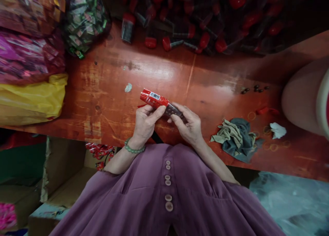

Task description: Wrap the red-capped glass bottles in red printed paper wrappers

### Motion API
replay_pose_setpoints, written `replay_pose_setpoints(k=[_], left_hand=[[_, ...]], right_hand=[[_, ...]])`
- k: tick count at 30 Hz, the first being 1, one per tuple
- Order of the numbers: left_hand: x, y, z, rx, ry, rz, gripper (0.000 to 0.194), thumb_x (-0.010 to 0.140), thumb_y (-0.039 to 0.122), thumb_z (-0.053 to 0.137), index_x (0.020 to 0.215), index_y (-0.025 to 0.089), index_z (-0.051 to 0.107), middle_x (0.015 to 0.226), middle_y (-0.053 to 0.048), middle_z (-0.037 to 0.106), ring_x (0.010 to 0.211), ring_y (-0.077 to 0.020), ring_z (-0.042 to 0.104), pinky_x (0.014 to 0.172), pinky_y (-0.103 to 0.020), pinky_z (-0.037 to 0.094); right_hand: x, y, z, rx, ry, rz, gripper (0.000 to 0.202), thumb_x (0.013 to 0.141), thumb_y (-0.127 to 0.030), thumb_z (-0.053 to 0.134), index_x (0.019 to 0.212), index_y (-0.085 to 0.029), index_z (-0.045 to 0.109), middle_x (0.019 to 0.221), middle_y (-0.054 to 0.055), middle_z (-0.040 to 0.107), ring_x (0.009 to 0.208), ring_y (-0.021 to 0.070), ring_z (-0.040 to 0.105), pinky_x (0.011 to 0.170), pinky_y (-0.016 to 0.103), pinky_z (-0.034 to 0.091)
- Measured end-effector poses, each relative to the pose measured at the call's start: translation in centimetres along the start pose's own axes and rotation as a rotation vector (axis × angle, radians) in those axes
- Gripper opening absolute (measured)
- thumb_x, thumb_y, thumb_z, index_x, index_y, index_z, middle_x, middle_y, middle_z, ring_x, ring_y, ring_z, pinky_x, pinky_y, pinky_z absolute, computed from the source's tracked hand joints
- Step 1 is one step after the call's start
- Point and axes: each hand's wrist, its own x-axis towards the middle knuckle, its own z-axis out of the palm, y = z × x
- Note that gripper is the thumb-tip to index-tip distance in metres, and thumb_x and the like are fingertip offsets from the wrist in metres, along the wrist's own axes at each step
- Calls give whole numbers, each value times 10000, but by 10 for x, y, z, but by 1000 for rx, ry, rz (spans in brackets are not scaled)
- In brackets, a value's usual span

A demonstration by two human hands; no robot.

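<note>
Just above the table's front edge, I hold a small clear bottle (172, 110) filled with dark round balls. A red printed sleeve (155, 97) with a barcode covers its left part and sticks out at that end. My left hand (146, 123) is closed around the sleeve, thumb on top near its edge. At the right end my right hand (188, 123) grips the bottle, with its fingers over the end, so the tip there is hidden. The bottle lies nearly level, tilted slightly down to the right.
Many red-capped bottles (128, 27) are piled at the back. Bags of wrapped pieces (86, 21) and a yellow bag (33, 98) stand left. Cloths (238, 138), loose dark balls (257, 88), rubber bands and a pale bucket (303, 95) are right. Below left is an open carton (63, 170).
</note>
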Motion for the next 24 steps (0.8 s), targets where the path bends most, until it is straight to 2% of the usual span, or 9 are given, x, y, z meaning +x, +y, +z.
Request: replay_pose_setpoints(k=[4,7,9,12,15,17,20,22,24], left_hand=[[1,0,-1,90,-9,53,283,719,447,812,816,190,745,829,-17,760,773,-151,693,830,-301,560],[0,1,1,2,33,69,382,713,500,803,938,203,720,935,-41,762,913,-200,723,896,-356,565],[-2,2,4,-62,11,56,385,721,510,791,953,211,714,990,-53,760,990,-226,720,913,-385,570],[-3,6,9,-69,-71,30,352,713,493,794,917,213,730,1049,-64,760,1019,-247,713,846,-373,593],[-4,11,13,-7,-97,21,354,701,469,807,922,201,739,1061,-75,763,925,-242,729,717,-337,601],[-5,14,14,15,-120,26,350,704,463,809,918,194,740,1042,-79,767,888,-239,734,689,-329,599],[-7,16,13,-18,-147,86,445,699,554,791,967,203,735,1134,-95,744,1016,-270,718,767,-347,605],[-9,14,12,-41,-107,153,519,707,632,749,1012,212,725,1215,-102,713,1127,-285,680,849,-358,597],[-11,11,12,-51,-47,176,505,725,640,731,1002,217,724,1208,-95,717,1157,-281,668,876,-358,593]], right_hand=[[1,4,4,238,-93,153,402,872,-407,655,1225,-219,618,728,-30,702,615,108,673,649,267,597],[0,4,10,302,-70,185,485,814,-444,722,1224,-239,564,916,-4,737,670,98,695,682,254,602],[-1,2,13,323,-59,180,448,797,-456,740,1137,-236,549,979,5,732,698,94,708,704,249,605],[-1,0,15,355,-103,176,372,804,-475,732,980,-221,526,877,-13,721,697,101,717,704,247,608],[1,-1,14,395,-126,164,382,797,-490,737,944,-219,510,817,-22,717,683,108,719,677,246,608],[1,-2,13,422,-120,149,387,793,-487,743,944,-222,505,813,-25,723,666,108,721,663,246,608],[-1,-3,14,437,-86,140,378,795,-470,749,950,-225,506,836,-25,731,665,107,729,676,246,611],[-3,-3,16,432,-67,148,388,788,-473,755,955,-225,508,854,-20,732,679,110,736,689,247,612],[-5,-3,18,428,-67,150,398,783,-483,756,957,-225,509,858,-16,730,686,115,737,691,252,610]])
